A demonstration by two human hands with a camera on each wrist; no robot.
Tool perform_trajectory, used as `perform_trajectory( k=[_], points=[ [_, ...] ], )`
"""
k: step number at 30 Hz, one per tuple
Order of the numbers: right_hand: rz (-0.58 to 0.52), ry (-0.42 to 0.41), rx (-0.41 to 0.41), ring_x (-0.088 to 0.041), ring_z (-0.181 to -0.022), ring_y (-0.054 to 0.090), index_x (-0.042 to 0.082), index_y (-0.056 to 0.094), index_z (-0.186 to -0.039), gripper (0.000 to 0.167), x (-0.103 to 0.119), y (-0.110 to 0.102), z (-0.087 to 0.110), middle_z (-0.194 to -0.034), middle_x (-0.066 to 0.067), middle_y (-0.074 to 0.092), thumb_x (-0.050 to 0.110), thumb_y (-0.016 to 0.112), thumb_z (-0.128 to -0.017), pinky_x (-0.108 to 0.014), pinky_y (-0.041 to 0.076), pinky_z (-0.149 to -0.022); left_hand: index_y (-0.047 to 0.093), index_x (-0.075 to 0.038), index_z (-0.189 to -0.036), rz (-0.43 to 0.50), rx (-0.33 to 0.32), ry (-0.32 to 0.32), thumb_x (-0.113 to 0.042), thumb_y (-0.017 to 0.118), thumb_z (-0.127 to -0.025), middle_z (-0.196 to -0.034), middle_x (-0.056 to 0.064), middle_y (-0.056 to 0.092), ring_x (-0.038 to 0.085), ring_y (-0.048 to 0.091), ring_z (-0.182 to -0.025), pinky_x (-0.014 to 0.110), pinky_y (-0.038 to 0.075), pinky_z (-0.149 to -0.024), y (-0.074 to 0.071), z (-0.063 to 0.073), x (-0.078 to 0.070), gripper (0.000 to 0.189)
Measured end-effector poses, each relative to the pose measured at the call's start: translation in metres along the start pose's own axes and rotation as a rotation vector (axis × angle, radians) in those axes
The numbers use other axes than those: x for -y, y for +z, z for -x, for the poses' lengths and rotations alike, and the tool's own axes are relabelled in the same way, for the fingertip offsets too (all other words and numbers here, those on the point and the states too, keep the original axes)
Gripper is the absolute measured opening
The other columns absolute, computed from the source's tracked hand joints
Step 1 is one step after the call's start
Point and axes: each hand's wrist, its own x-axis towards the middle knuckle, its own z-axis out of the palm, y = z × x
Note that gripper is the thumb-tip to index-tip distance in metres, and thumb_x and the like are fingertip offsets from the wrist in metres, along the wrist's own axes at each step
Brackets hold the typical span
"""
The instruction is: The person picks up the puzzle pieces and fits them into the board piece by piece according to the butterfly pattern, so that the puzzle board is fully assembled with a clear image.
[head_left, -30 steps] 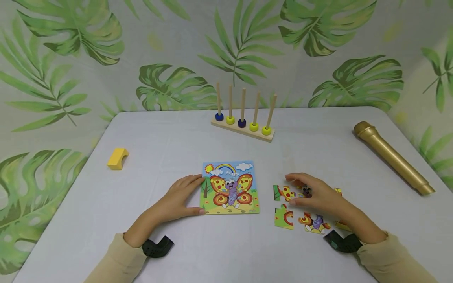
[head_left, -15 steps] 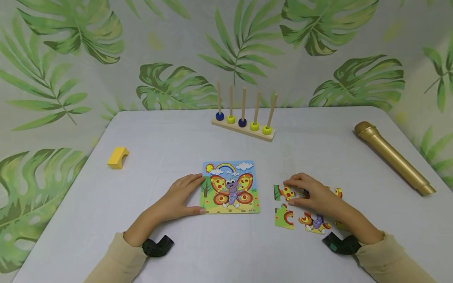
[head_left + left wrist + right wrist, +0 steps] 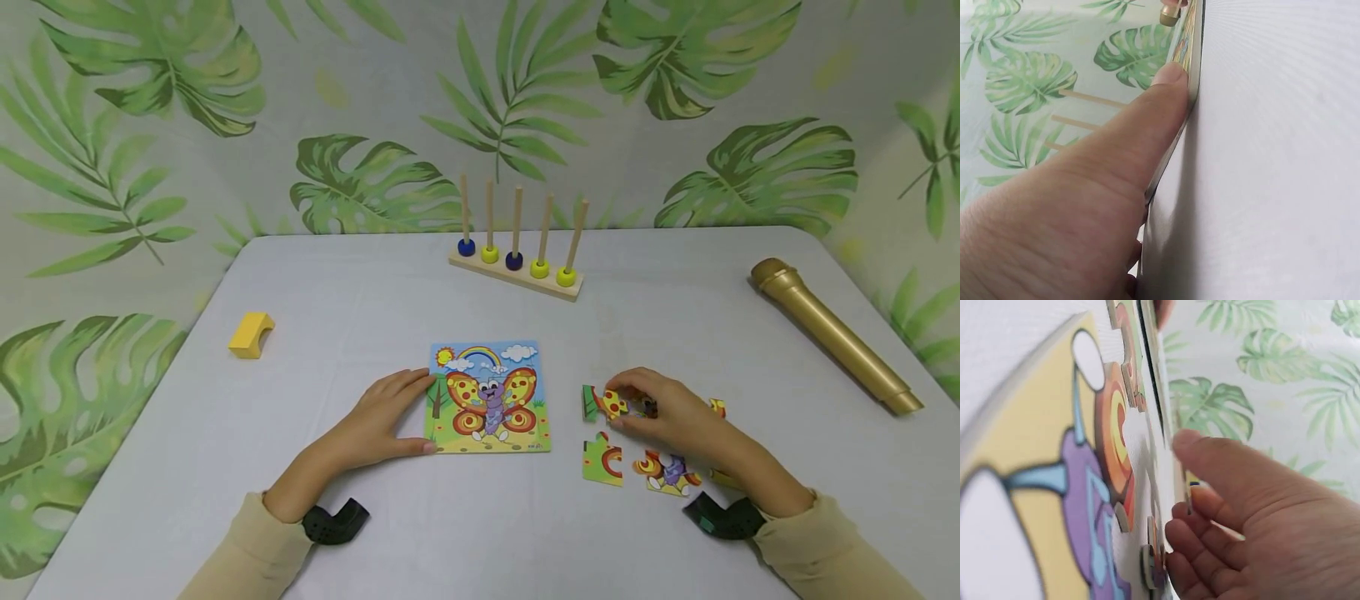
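Observation:
The square butterfly puzzle board [image 3: 487, 400] lies flat in the middle of the table. My left hand [image 3: 375, 421] rests at its left side, fingers straight, touching the edge; in the left wrist view the thumb [image 3: 1169, 78] lies at the board's corner. To the right, my right hand [image 3: 671, 412] pinches a puzzle piece [image 3: 613, 404] with a green strip and a spotted wing, raised a little and tilted. Under that hand a piece with a dark face [image 3: 647, 406] is partly hidden. Nearer me lie a green piece [image 3: 600, 461] and a butterfly-body piece [image 3: 667, 473].
More pieces, such as a yellow-red piece [image 3: 717, 407], show partly beyond the right wrist. A wooden peg stand [image 3: 517, 273] with blue and yellow beads stands at the back. A gold microphone [image 3: 832, 333] lies far right, a yellow arch block [image 3: 251, 336] far left.
My right thumb and fingers have closed on the spotted-wing puzzle piece, and its left end has risen off the table. The left hand and the board have stayed in place.

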Motion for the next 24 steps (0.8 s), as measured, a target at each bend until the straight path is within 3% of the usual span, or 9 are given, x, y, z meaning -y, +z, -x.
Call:
perform_trajectory(
  k=[5, 8, 12, 18, 24],
  points=[
    [0.009, -0.092, -0.066, -0.014, -0.094, 0.054, 0.009, 0.057, -0.112, 0.041, 0.013, -0.006, -0.004, -0.107, 0.004, 0.056, 0.020, 0.073, -0.076, -0.035, 0.048, -0.077, 0.030, -0.012, -0.141, -0.010, -0.002, 0.005, -0.064, 0.058, -0.072, -0.145, 0.005, 0.024, 0.028, 0.016, -0.132, 0.049, 0.014, -0.104, 0.000, 0.000, -0.001, 0.091],
    [-0.011, -0.159, -0.101, -0.019, -0.097, 0.054, 0.008, 0.057, -0.112, 0.042, 0.030, -0.009, -0.009, -0.108, 0.003, 0.056, 0.014, 0.075, -0.074, -0.039, 0.047, -0.078, 0.030, -0.012, -0.141, -0.014, -0.006, 0.008, -0.064, 0.058, -0.072, -0.145, 0.006, 0.025, 0.028, 0.016, -0.132, 0.049, 0.015, -0.103, 0.000, 0.000, 0.000, 0.091],
    [-0.046, -0.217, -0.119, -0.016, -0.101, 0.051, 0.010, 0.057, -0.114, 0.043, 0.058, -0.008, -0.021, -0.112, 0.005, 0.054, 0.016, 0.074, -0.075, -0.039, 0.046, -0.081, 0.030, -0.012, -0.141, -0.011, -0.014, 0.017, -0.065, 0.057, -0.072, -0.145, 0.005, 0.023, 0.028, 0.017, -0.132, 0.048, 0.015, -0.104, 0.001, 0.000, 0.000, 0.091],
    [-0.107, -0.304, -0.109, -0.014, -0.104, 0.049, 0.008, 0.057, -0.115, 0.043, 0.095, 0.010, -0.051, -0.114, 0.003, 0.053, 0.018, 0.073, -0.076, -0.038, 0.045, -0.084, 0.030, -0.012, -0.141, -0.013, -0.024, 0.028, -0.066, 0.057, -0.072, -0.146, 0.003, 0.022, 0.028, 0.017, -0.132, 0.048, 0.014, -0.103, 0.002, 0.000, 0.002, 0.092],
    [-0.078, -0.275, -0.022, -0.015, -0.104, 0.050, 0.005, 0.058, -0.113, 0.043, 0.111, 0.039, -0.083, -0.111, -0.001, 0.056, 0.023, 0.072, -0.077, -0.034, 0.045, -0.084, 0.029, -0.012, -0.141, -0.021, -0.029, 0.029, -0.066, 0.057, -0.072, -0.146, 0.002, 0.023, 0.029, 0.018, -0.131, 0.048, 0.014, -0.103, 0.002, 0.000, 0.003, 0.092]
  ],
)
